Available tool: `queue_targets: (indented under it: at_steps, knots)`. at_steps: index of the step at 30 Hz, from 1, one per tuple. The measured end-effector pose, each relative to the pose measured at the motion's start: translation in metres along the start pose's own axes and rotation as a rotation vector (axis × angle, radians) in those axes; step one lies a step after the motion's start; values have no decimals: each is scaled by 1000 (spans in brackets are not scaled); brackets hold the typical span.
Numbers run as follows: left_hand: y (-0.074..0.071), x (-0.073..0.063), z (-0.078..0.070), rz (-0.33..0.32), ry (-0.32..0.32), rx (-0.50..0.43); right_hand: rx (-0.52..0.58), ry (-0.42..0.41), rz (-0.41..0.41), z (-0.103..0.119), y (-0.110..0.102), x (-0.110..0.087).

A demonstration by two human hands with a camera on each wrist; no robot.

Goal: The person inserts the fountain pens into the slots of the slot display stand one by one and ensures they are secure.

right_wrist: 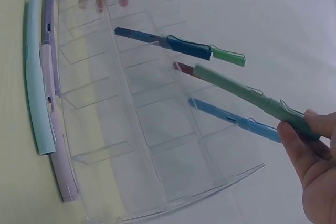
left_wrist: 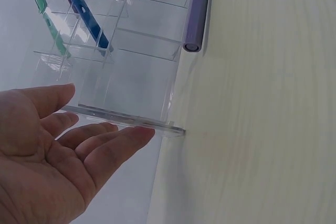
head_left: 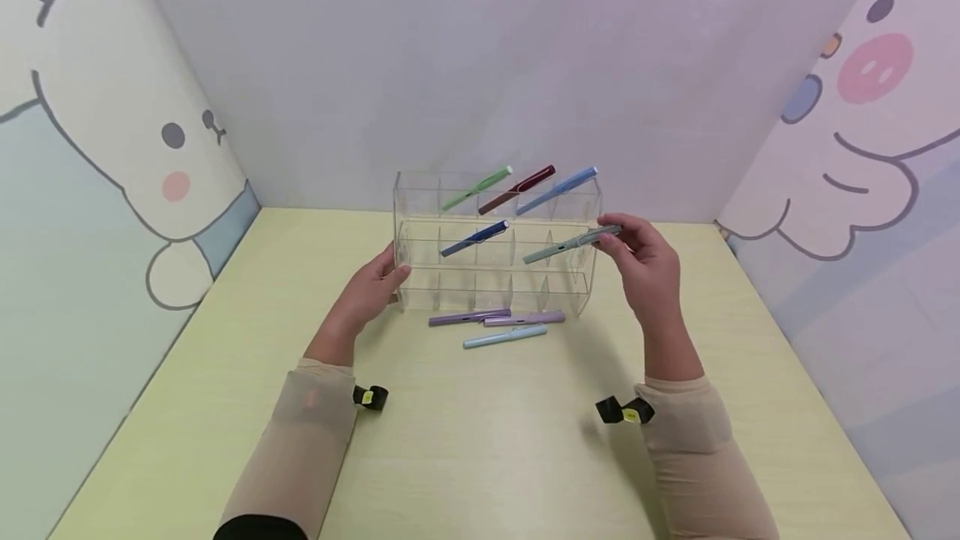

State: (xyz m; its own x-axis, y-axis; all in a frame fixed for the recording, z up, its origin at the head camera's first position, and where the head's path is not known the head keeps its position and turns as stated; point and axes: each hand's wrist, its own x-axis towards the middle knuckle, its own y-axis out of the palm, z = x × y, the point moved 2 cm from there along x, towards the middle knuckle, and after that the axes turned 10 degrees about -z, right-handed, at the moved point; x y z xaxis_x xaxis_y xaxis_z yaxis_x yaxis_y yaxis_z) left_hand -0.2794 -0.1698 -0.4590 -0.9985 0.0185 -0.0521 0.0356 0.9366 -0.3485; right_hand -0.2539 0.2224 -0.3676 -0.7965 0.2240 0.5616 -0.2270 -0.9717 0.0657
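My right hand point(head_left: 648, 265) pinches a grey-green pen point(right_wrist: 236, 85) by its cap end between thumb and fingers. The pen slants down to the left, its lower end overlapping the right part of the middle tier of a clear acrylic pen stand point(head_left: 457, 303). My left hand point(head_left: 370, 294) holds the stand's left side panel point(left_wrist: 121, 116), thumb toward the front and fingers along the outside. A dark blue pen point(head_left: 476, 238) leans in the middle tier. Above it, a green pen point(head_left: 477, 188), a dark red pen point(head_left: 517, 189) and a blue pen point(head_left: 557, 191) lean in the top tier.
In front of the stand on the pale wood-look table point(head_left: 480, 457) lie a purple pen point(head_left: 457, 318), a lilac pen point(head_left: 536, 319) and a light blue pen point(head_left: 506, 337). A plain wall point(head_left: 480, 65) rises behind; panels with cartoon animals flank the table.
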Motion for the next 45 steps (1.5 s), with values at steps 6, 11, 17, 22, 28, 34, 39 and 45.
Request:
queue_targets:
  at_steps: [6, 11, 17, 22, 28, 34, 39, 45]
  knots:
    - [1, 0, 1, -8, 0, 7, 74, -50, -74, -6, 7, 3]
    - [1, 0, 1, -17, -1, 15, 36, -79, -92, -14, 18, 12]
    - [1, 0, 1, -14, -7, 13, 5, -68, -103, -19, 30, 21]
    - [1, 0, 2, -13, -2, 9, -43, -35, -64, -23, 38, 21]
    - [1, 0, 1, -19, -2, 15, -104, 50, 12, -22, 48, 16]
    - [0, -1, 1, -14, -6, 15, -148, 107, 72, -14, 60, 10]
    - [0, -1, 0, -16, -2, 16, -170, 126, 97, -19, 64, 9]
    - [0, -1, 0, -19, 3, 19, -181, 135, 113, -44, 64, 11]
